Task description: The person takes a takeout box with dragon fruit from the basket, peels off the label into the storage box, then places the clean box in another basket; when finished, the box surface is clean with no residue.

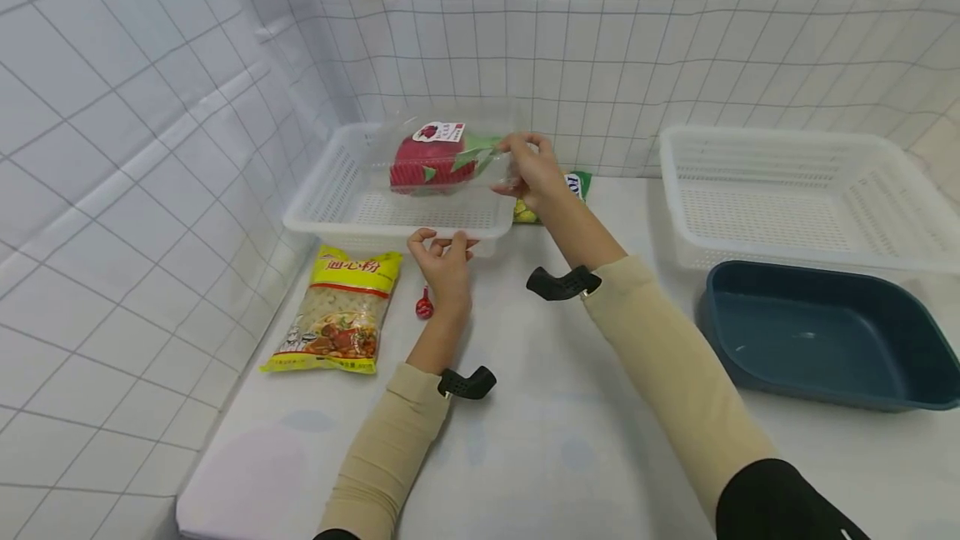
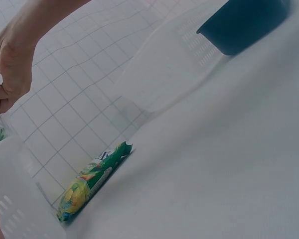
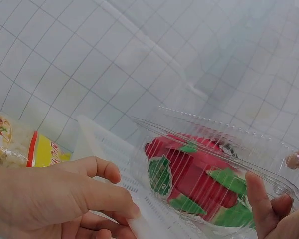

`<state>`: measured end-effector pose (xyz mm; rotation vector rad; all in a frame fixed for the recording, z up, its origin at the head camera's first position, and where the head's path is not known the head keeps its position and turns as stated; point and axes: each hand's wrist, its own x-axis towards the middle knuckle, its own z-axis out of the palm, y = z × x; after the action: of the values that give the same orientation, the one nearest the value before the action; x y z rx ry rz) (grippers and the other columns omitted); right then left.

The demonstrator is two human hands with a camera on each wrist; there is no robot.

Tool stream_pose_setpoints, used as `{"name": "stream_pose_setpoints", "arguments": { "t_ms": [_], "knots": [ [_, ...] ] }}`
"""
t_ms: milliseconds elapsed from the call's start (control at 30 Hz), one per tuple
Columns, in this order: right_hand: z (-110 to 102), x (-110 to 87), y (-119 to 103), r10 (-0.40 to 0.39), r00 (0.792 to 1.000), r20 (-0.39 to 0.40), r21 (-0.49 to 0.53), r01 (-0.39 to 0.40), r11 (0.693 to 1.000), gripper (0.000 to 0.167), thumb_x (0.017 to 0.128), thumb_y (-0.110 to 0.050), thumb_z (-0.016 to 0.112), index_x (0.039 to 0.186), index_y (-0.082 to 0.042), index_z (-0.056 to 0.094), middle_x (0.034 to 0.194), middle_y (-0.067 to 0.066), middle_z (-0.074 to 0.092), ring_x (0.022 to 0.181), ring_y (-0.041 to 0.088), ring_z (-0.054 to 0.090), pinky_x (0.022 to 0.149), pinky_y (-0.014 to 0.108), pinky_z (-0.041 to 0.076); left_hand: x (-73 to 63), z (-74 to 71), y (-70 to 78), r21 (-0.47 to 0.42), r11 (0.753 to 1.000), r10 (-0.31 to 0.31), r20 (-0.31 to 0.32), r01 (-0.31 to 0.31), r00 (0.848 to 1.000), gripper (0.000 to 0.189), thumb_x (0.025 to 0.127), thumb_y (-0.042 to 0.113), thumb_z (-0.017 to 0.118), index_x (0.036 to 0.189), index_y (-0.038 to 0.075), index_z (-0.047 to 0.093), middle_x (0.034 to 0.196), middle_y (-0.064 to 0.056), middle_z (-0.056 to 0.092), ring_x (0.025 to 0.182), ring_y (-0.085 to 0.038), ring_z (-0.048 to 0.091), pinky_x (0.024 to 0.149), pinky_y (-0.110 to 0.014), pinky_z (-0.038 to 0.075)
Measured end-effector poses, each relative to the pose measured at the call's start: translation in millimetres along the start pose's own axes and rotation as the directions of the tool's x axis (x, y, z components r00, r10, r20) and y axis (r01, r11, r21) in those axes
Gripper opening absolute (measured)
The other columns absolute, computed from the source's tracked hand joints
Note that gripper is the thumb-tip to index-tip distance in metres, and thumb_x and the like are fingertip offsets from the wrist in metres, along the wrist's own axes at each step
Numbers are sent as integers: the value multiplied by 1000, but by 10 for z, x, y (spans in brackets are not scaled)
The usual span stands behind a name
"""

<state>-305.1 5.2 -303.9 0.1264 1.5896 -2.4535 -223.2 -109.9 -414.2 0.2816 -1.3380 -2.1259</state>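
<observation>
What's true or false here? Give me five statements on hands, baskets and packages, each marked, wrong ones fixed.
1. The right hand grips a clear plastic clamshell with a dragon fruit inside. True.
2. The left hand grips the macaroni bag. False: it holds the near rim of the left white basket.
3. The dark teal bin stands nearer the head camera than the right white basket. True.
4. The red-wrapped candy lies inside the left white basket. False: it is on the table, right of the macaroni bag.
5. The green-and-yellow packet is right of the left white basket. True.
</observation>
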Motion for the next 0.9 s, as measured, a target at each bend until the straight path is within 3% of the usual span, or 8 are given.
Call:
{"name": "stream_pose_setpoints", "arguments": {
  "t_ms": [233, 367, 433, 500, 567, 667, 800, 900],
  "knots": [
    [-130, -67, -113, -25, 1000, 13, 20, 25, 1000, 26, 95, -10, 54, 117, -15, 41, 63, 2, 36, 43, 8, 32, 52, 30, 56, 13, 7, -2, 8, 1000, 2, 5, -2, 1000, 37, 89, -1, 61, 103, 14, 30, 76, -9, 54, 64, -23, 66, 61, -22, 51],
    [-212, -100, -177, -14, 1000, 19, 7, 14, 1000, 32, 95, -10, 52, 123, -15, 38, 103, 14, 49, 79, 20, 58, 62, 35, 58, 17, 7, -2, 14, 1000, -6, -1, 6, 1000, 37, 90, -1, 61, 104, 14, 31, 76, -8, 54, 64, -22, 66, 63, -23, 52],
    [-259, -117, -203, -10, 1000, 26, 9, 10, 1000, 36, 94, -9, 51, 126, -14, 35, 124, 19, 42, 98, 29, 55, 64, 36, 58, 16, 6, 0, 21, 1000, -10, 2, 10, 1000, 36, 90, -1, 61, 104, 14, 30, 77, -8, 53, 64, -19, 66, 64, -24, 52],
    [-306, -134, -222, -7, 1000, 22, 10, 7, 1000, 38, 94, -8, 50, 128, -15, 34, 121, 17, 42, 92, 26, 55, 60, 32, 57, 16, 5, 4, 21, 1000, -10, 6, 10, 1000, 36, 91, -1, 60, 104, 14, 30, 77, -8, 53, 63, -18, 66, 65, -25, 53],
    [-355, -150, -239, -11, 1000, 18, 25, 10, 1000, 37, 94, -8, 50, 127, -15, 35, 103, 11, 44, 71, 17, 50, 55, 29, 55, 23, 4, 2, 13, 1000, -10, 7, 10, 1000, 37, 90, -2, 60, 104, 14, 30, 77, -9, 53, 64, -19, 66, 64, -25, 52],
    [-430, -172, -262, -15, 1000, 7, 40, 15, 999, 30, 95, -8, 50, 121, -17, 36, 76, 2, 34, 51, 10, 30, 47, 26, 50, 33, 1, 4, 5, 1000, -5, 4, 5, 1000, 37, 90, -4, 60, 103, 13, 30, 76, -9, 52, 65, -22, 66, 63, -23, 52],
    [-531, -197, -291, -21, 1000, -2, 58, 21, 998, 23, 96, -7, 48, 112, -18, 36, 63, -1, 28, 47, 9, 28, 45, 24, 48, 52, -13, 4, 11, 1000, -5, 0, 5, 1000, 37, 90, -4, 61, 104, 14, 30, 77, -9, 52, 66, -23, 66, 63, -23, 52],
    [-613, -221, -312, -24, 1000, -2, 69, 24, 997, 22, 95, -5, 47, 110, -17, 35, 63, -1, 29, 45, 9, 27, 43, 23, 45, 60, -18, -5, 9, 1000, -13, 0, 13, 1000, 37, 91, -3, 61, 105, 14, 30, 78, -9, 52, 67, -23, 67, 65, -25, 53]
  ]
}}
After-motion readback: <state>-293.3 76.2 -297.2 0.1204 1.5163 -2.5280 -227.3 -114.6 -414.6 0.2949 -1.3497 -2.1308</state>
